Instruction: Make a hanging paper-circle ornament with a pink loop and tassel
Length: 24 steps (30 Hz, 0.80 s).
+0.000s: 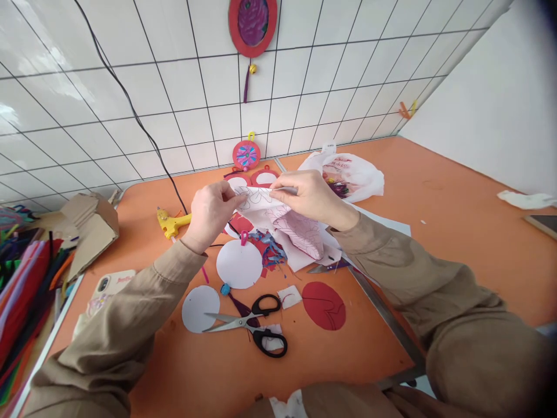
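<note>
My left hand (212,210) pinches the left edge of a white cloth (256,200) with black line drawings. The same cloth is pinched at its upper right by my right hand (311,196), and its pink-printed part (300,232) hangs folded below. Under and in front of the hands lie a white paper disc (239,264) with a pink loop and a pile of blue shreds (270,248). Nearer to me are open black-handled scissors (248,321), a second white disc (201,309) and a red disc (324,306) with a drawn line.
A yellow glue gun (170,223) with a black cable is left of my left hand. A phone (107,284) lies by my left sleeve, near cardboard (93,226). A white plastic bag (365,174) stands behind my right hand. A round red ornament (246,154) leans at the tiled wall.
</note>
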Each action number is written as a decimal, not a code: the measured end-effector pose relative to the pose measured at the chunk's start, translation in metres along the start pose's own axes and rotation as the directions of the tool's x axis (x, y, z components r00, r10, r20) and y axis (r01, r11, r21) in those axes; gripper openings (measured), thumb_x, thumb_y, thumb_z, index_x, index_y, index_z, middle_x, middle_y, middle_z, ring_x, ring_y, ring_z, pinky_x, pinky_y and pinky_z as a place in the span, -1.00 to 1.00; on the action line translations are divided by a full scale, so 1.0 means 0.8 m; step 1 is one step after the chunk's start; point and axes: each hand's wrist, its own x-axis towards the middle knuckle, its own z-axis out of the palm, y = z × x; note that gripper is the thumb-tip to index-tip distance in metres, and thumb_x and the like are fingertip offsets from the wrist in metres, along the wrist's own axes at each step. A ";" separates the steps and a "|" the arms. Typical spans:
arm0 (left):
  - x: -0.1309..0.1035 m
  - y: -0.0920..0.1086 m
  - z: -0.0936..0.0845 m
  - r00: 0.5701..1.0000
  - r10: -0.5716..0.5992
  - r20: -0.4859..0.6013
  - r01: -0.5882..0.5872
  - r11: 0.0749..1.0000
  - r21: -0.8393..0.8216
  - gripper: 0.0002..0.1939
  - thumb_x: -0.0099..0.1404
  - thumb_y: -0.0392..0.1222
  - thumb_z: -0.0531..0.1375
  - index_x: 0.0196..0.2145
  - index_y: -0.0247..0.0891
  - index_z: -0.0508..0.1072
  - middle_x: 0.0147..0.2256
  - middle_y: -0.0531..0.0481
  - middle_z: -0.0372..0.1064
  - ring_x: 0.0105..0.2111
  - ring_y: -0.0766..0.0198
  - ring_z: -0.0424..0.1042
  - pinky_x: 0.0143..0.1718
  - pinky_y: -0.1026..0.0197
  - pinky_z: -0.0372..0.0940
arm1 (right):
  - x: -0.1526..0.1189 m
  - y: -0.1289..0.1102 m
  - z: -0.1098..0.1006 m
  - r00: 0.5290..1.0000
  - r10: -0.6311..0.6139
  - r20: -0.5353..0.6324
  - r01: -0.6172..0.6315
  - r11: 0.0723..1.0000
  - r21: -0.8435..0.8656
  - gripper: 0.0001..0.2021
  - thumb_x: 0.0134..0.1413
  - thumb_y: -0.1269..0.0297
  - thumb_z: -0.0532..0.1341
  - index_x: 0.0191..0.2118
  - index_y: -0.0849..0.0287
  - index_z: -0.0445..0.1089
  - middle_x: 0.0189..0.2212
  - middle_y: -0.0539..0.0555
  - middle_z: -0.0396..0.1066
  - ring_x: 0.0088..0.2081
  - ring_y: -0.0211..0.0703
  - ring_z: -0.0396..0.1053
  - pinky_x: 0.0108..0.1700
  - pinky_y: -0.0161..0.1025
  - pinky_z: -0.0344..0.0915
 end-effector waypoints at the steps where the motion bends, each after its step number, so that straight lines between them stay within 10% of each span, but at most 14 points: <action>1: 0.000 0.001 0.000 1.000 0.009 0.020 -0.009 1.000 -0.004 -0.68 0.07 -0.14 0.30 -0.65 -0.25 0.26 -0.66 0.13 0.18 -0.60 0.40 0.12 -0.56 0.27 0.01 | 0.000 0.002 0.001 1.000 -0.014 -0.013 0.014 0.999 -0.038 -0.87 0.15 0.33 0.20 -0.43 0.16 0.41 -0.44 0.04 0.46 -0.41 -0.22 0.35 -0.32 -0.21 0.25; 17: -0.007 -0.005 -0.005 0.993 0.086 0.078 -0.058 0.949 -0.309 -0.81 0.07 -0.21 0.32 -0.56 -0.26 0.36 -0.53 0.05 0.35 -0.49 0.33 0.34 -0.48 0.28 0.23 | -0.031 0.000 0.010 0.980 -0.190 -0.060 0.157 0.921 -0.355 -0.72 0.30 0.22 0.06 -0.37 0.11 0.45 -0.45 0.11 0.41 -0.41 -0.13 0.35 -0.40 -0.18 0.21; 21: -0.007 -0.006 -0.007 0.983 0.084 0.166 -0.009 0.913 -0.409 -0.85 0.07 -0.19 0.32 -0.50 -0.28 0.43 -0.45 0.00 0.44 -0.42 0.29 0.40 -0.38 0.25 0.30 | -0.042 -0.014 0.011 0.980 -0.168 0.108 0.183 0.972 -0.148 -0.71 0.27 0.12 0.12 -0.35 0.16 0.48 -0.41 0.11 0.44 -0.41 -0.17 0.36 -0.41 -0.21 0.21; 24: -0.008 -0.008 -0.008 0.957 0.136 0.255 0.014 0.860 -0.510 -0.85 0.10 -0.17 0.33 -0.46 -0.27 0.46 -0.40 -0.02 0.48 -0.35 0.26 0.45 -0.27 0.21 0.34 | -0.036 -0.023 0.006 0.985 -0.006 0.171 -0.017 0.991 0.133 -0.71 0.27 0.14 0.11 -0.33 0.18 0.48 -0.40 0.08 0.47 -0.42 -0.22 0.39 -0.37 -0.25 0.27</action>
